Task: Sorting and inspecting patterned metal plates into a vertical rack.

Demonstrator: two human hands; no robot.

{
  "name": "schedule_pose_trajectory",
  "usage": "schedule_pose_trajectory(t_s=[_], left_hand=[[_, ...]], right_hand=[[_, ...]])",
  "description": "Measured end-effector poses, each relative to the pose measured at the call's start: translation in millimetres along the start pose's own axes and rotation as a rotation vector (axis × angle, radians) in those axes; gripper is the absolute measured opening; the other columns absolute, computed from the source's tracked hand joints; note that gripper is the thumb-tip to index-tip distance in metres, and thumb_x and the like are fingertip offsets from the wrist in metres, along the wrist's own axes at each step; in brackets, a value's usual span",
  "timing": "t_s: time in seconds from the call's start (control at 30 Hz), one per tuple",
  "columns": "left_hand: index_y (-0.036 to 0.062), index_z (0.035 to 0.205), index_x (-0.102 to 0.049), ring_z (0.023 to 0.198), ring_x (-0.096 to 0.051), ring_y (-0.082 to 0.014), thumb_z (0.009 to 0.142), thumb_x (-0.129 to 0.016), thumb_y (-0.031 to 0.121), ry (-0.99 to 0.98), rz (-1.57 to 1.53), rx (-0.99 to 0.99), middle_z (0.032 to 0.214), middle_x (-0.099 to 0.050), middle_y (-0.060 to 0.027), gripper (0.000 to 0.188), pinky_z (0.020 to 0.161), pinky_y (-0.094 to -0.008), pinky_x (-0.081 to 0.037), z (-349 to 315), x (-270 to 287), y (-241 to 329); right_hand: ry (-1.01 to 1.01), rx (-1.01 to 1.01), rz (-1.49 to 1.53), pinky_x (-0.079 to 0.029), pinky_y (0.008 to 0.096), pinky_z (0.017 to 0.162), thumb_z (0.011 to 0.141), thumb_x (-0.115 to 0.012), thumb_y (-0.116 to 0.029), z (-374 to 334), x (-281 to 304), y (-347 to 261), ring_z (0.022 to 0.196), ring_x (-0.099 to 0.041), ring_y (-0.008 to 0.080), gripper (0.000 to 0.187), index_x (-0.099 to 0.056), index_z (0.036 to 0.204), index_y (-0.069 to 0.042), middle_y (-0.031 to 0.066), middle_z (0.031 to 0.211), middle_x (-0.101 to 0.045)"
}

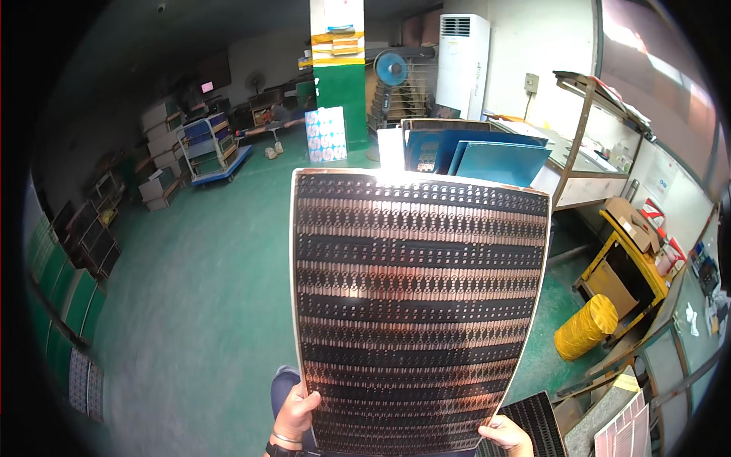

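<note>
A large copper-and-black circuit board panel (419, 305) stands tilted up in front of me, covered in rows of repeated small patterns with a pale thin edge. Near its lower left corner my left hand (295, 411) grips the edge, thumb on the front face; a bracelet and a dark watch circle that wrist. At the lower right edge my right hand (506, 436) pinches the same panel, thumb in front. The fingers behind the panel are hidden on both sides. Below, to the right of my right hand, lies another dark patterned panel (537, 423).
Blue boards (499, 158) stand behind the panel. To the right are a yellow wrapped cylinder (586, 327), a yellow-framed table (624, 244) and a rack (590, 137). A blue trolley (221, 167) stands far left on the green floor (198, 305), and a person (282, 116) is beyond it.
</note>
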State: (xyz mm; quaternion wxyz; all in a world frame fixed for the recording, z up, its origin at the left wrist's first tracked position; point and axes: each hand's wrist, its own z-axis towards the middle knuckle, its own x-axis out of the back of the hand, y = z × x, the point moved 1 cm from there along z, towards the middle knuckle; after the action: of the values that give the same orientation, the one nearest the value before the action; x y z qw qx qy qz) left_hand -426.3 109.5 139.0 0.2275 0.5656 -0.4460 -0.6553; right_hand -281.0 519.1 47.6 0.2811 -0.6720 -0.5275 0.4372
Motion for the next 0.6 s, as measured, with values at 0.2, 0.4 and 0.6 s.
schedule_pose_trajectory(t_s=[0.2,0.4,0.6], left_hand=[[-0.0063,0.122,-0.047,0.105,-0.056,-0.0214,0.080,-0.066,0.019,0.010,-0.043,-0.047,0.116,-0.058,-0.0122,0.052,0.093,-0.0337,-0.042,-1,2,0],[-0.0054,0.126,-0.042,0.105,-0.057,-0.0253,0.077,-0.068,0.020,0.075,-0.064,-0.054,0.119,-0.056,-0.0142,0.061,0.093,-0.0378,-0.044,-8,1,1],[-0.0042,0.128,-0.040,0.105,-0.056,-0.0224,0.084,-0.060,0.019,0.102,0.049,-0.082,0.117,-0.056,-0.0121,0.053,0.092,-0.0354,-0.044,-2,0,6]], right_hand=[[-0.068,0.009,-0.096,-0.045,0.0275,0.080,0.085,-0.064,-0.010,2,7,9,0.085,-0.057,0.0101,0.017,-0.065,0.097,0.003,0.0038,0.093,-0.066],[-0.129,0.017,-0.189,-0.044,0.0269,0.080,0.087,-0.063,-0.014,-13,-19,-23,0.086,-0.055,0.0079,0.021,-0.065,0.100,0.002,0.0008,0.094,-0.065],[-0.090,0.069,-0.335,-0.044,0.0267,0.081,0.086,-0.065,-0.021,-10,-18,-34,0.087,-0.053,0.0068,0.027,-0.064,0.104,-0.001,-0.0036,0.096,-0.063]])
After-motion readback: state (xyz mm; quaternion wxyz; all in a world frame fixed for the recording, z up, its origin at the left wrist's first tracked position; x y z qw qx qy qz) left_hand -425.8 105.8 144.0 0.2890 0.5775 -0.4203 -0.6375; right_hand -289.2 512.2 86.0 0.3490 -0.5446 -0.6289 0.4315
